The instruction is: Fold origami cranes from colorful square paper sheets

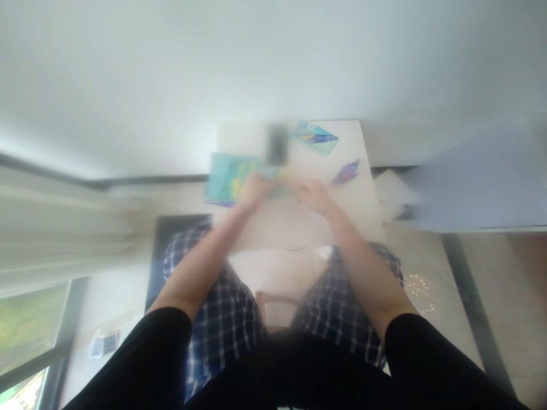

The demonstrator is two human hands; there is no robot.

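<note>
Both hands reach over a small white table point(299, 225), and blur softens the whole picture. My left hand point(255, 187) is closed on the left side of a thin teal and yellow piece, which looks like paper point(277, 175). On its right side my right hand point(313, 192) is closed with the fingers pointing inward. Their fingertips are smeared, so the exact grip is hidden. Left of my left hand lies a teal sheet or booklet point(220, 177) with yellow and green print, sticking out past the table's left edge.
A dark rectangular thing point(277, 145) stands or lies beyond my hands. At the back right is a teal printed packet or card point(318, 138); a purple pointed piece point(347, 172) lies nearer the right edge. A white wall point(273, 62) rises behind the table. My knees are below it.
</note>
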